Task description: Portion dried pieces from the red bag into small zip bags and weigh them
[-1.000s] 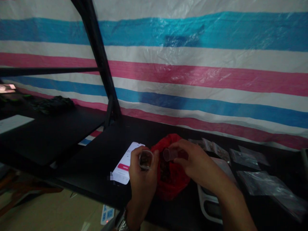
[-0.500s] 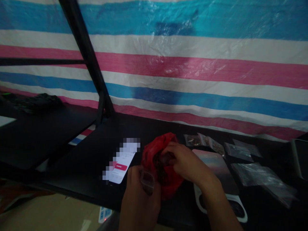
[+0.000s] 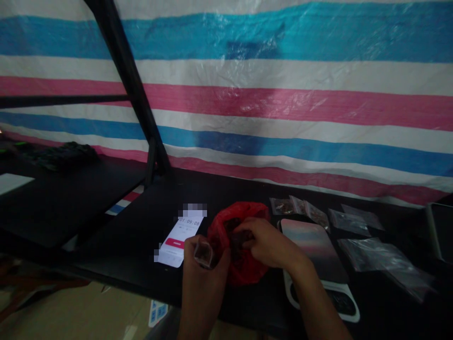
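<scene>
My left hand (image 3: 203,278) holds a small clear bag (image 3: 203,252) with dark bits in it, just left of a red plastic bag (image 3: 244,269) on the black table (image 3: 134,236). My right hand (image 3: 269,243) reaches into the open mouth of the red bag, its fingers curled among dark contents; whether it still grips the small clear cup is hidden. A phone (image 3: 180,236) with a lit timer screen lies flat to the left of my left hand.
A small scale (image 3: 314,250) with a shiny plate sits right of the red bag. Several clear filled bags (image 3: 375,255) lie on the table further right. A striped tarp (image 3: 283,108) hangs behind, a black post (image 3: 130,89) leans at left.
My right hand, which held a small clear cup above the red bag, has gone down into the bag. My left hand lowered the small clear bag a little.
</scene>
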A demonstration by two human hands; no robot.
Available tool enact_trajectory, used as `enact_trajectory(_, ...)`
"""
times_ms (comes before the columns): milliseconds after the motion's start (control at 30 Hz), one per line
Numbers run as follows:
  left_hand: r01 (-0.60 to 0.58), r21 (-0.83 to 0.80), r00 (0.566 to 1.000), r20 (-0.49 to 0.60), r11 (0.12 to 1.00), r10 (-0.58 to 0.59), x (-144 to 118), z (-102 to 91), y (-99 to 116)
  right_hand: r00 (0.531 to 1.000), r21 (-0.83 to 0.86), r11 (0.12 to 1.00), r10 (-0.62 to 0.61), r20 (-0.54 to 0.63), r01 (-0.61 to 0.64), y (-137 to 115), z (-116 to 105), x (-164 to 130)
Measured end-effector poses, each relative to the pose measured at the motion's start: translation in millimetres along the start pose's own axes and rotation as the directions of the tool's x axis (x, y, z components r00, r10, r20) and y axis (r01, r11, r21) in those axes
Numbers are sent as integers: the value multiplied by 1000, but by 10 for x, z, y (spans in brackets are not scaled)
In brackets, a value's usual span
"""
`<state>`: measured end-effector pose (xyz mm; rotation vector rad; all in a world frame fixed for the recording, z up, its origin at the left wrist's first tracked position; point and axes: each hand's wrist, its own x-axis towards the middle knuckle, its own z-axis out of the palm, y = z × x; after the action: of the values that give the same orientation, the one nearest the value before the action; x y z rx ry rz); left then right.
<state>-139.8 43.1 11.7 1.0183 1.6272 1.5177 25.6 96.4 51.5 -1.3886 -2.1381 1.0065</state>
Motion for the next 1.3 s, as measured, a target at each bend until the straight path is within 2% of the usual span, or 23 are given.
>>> enact_trajectory(67,-14,-17,1000,8,1000,15,25,-4,-12,1000,8,1000,6,-30,-6,20,19,4)
enact_trajectory(233,63,-93,998,-12,994,-64,65,-9,-31,996,-11,999,36,-84,-37,5,65,35)
enact_trajectory(300,56,-108,998,-18,993,-58,64,-11,-53,992,-28,999,30,-119,-33,-21,77,44)
enact_trajectory(467,-48,-61,999,-24,997,46,55,-2,-118,999,61,998,0,-35,2,-74,69,17)
enact_trajectory(733,10,-108,999,-43,994,-15,37,42,-38,999,90,996,26,-47,-22,-41,29,7)
enact_trajectory(900,-97,-93,994,-58,991,92,38,45,-8,999,261,964,-35,-38,44,23,-25,-20)
enact_trajectory(1033,-193,-22,981,26,981,194,67,50,-61,998,410,911,-34,-58,55,-65,-150,-125)
enact_trajectory(1133,-225,49,973,64,973,221,92,53,-121,995,366,929,-28,-97,62,-218,-222,-213)
enact_trajectory(1300,-266,128,962,105,956,253,116,52,-257,987,122,989,-70,-143,88,-462,-144,-284)
